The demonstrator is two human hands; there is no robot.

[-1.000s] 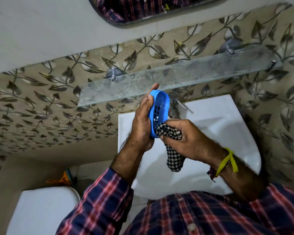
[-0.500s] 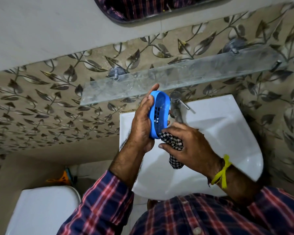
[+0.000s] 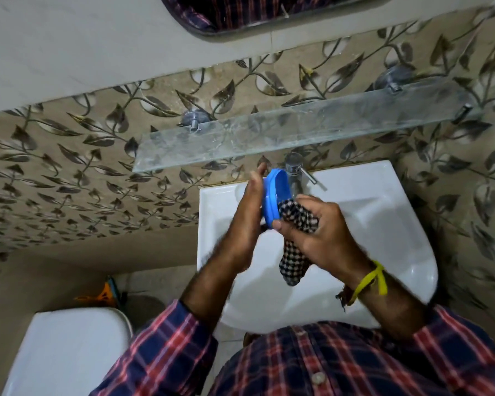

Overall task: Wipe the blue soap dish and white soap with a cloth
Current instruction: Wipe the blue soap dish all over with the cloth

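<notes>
My left hand (image 3: pixel 245 221) holds the blue soap dish (image 3: pixel 276 192) on edge above the white sink (image 3: pixel 383 224), its open side facing right. My right hand (image 3: pixel 323 235) grips a black-and-white checked cloth (image 3: pixel 296 247) and presses a bunched part of it against the dish's lower inside and rim. The loose end of the cloth hangs down below my right hand. The white soap is not visible in this view.
A chrome tap (image 3: pixel 295 170) stands at the sink's back edge, just behind the dish. A glass shelf (image 3: pixel 297 130) runs along the leaf-patterned wall above it. A white toilet tank lid (image 3: pixel 66 350) sits at the lower left, with an orange object (image 3: pixel 103 294) behind it.
Both hands have stayed over the sink. My right hand has shifted the cloth from below the dish up onto its lower inside, and the dish has turned more edge-on.
</notes>
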